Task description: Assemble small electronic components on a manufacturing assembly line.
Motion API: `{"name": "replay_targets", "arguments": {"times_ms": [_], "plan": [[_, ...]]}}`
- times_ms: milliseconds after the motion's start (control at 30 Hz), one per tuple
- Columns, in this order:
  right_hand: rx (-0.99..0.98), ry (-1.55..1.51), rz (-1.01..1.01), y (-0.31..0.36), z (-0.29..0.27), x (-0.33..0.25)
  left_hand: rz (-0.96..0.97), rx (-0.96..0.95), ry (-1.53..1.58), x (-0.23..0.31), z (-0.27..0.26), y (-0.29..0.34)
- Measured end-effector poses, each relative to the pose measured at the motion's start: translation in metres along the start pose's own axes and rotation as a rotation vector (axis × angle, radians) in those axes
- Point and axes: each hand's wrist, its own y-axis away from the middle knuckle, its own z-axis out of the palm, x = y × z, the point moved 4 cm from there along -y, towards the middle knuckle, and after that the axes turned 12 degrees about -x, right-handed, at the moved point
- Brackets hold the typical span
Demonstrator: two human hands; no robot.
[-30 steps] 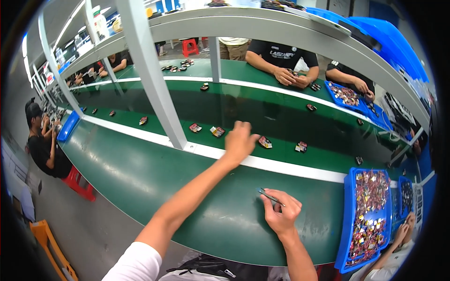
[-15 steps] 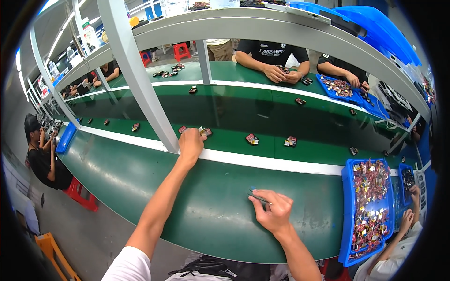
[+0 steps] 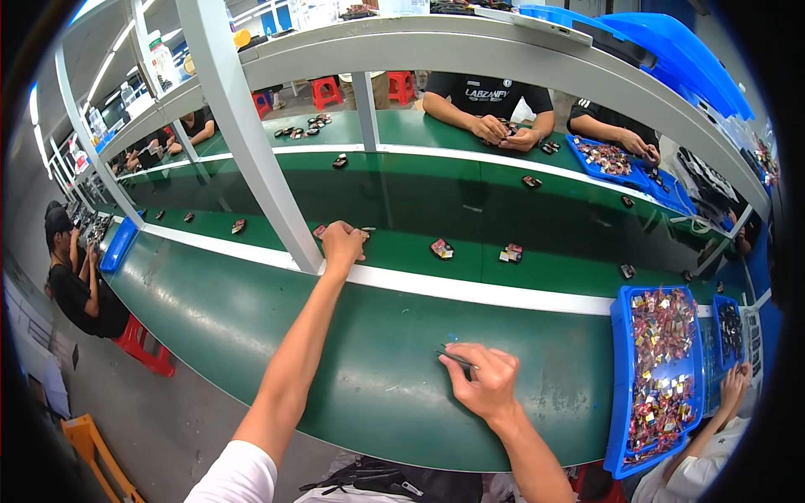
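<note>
Left of the centre, the left hand [image 3: 342,246] hid most of a small part [image 3: 367,230]. The right hand [image 3: 489,379] covered one end of the tweezers [image 3: 455,359]. The lower edge cut a black bag [image 3: 390,476]. At right, pieces [image 3: 661,335] in the tray [image 3: 621,369] were too small to tell.

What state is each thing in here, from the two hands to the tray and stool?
Left hand: extended over the green lane, fingers bent down; its grip is hidden.
Right hand: closed on a thin tool.
Thin tool: held; whether its tips are apart is unclear.
Small unit right of the left hand: lying on the lane, untouched.
Large blue tray: filled with small parts.
Red stool at left: occupied.
</note>
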Motion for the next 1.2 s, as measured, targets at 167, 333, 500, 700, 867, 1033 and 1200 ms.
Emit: {"name": "replay_targets", "arguments": {"times_ms": [167, 333, 500, 700, 867, 1033, 1200], "plan": [[0.009, 0.002, 0.002, 0.001, -0.005, 0.001, -0.012, 0.0, 0.116, -0.003, 0.001, -0.002], [-0.009, -0.001, 0.001, -0.001, -0.006, -0.003, -0.026, -0.065, 0.117, -0.004, -0.003, 0.002], [-0.007, -0.115, 0.153, 0.001, -0.001, 0.012, 0.155, -0.336, 0.141, 0.032, 0.012, 0.068], [0.054, -0.777, 0.475, -0.002, 0.02, 0.032, 0.391, -0.478, 0.033, 0.034, 0.032, 0.155], [0.065, -0.869, 0.575, -0.002, 0.032, 0.044, 0.472, -0.548, 0.006, 0.038, 0.039, 0.186], [0.048, -0.798, 0.542, -0.002, 0.048, 0.046, 0.515, -0.512, 0.048, 0.026, 0.043, 0.181], [0.014, -0.631, 0.51, -0.006, 0.052, 0.045, 0.547, -0.473, 0.05, 0.025, 0.041, 0.175]]}}
